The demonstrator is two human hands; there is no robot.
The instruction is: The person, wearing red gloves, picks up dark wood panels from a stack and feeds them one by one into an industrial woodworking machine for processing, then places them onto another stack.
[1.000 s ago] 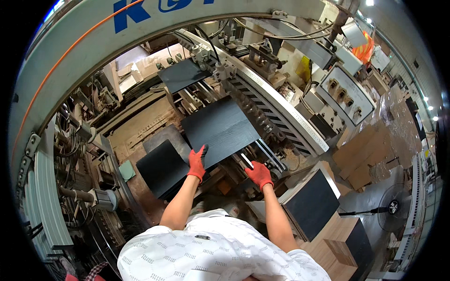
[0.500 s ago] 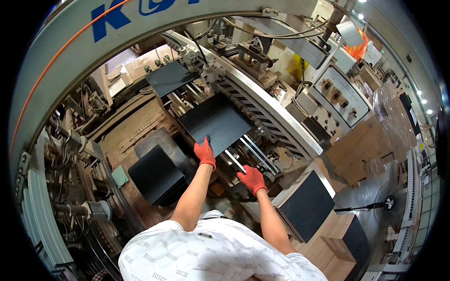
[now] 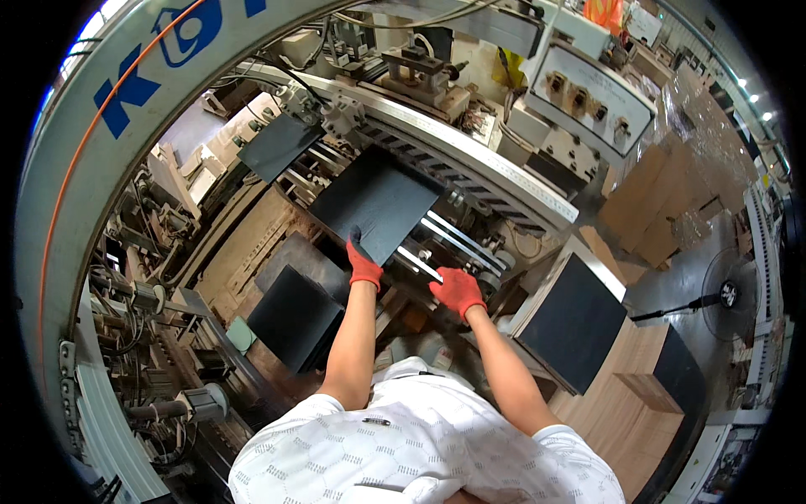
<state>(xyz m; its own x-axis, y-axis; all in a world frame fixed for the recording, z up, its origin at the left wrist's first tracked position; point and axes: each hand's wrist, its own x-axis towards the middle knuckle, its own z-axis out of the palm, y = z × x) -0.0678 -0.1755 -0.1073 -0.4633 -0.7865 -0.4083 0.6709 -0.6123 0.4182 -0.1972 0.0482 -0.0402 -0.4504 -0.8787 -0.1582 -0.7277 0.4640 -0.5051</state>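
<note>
A black rectangular panel (image 3: 378,200) lies flat across the metal rails of a machine, in front of me. My left hand (image 3: 363,260), in a red glove with a dark palm side, is at the panel's near edge. Its fingers are stretched out toward the panel, turned edge-on. My right hand (image 3: 458,292), also red-gloved, has its fingers curled at the near end of a bright metal rail (image 3: 418,263). Its fingertips are partly hidden. A second black panel (image 3: 280,146) lies farther along the rails, at the far left.
A stack of black panels (image 3: 295,317) sits on a metal plate left of my left forearm. To the right stand another dark-topped stack (image 3: 571,323) and wood-grain boards (image 3: 621,420). Beyond the rails runs a long white beam (image 3: 470,151). A control box (image 3: 588,97) and floor fan (image 3: 729,292) are farther right.
The view has shifted, so the machine appears lower and turned. My left hand has rolled, showing its dark palm side at the panel's edge. My right hand stays by the rail end.
</note>
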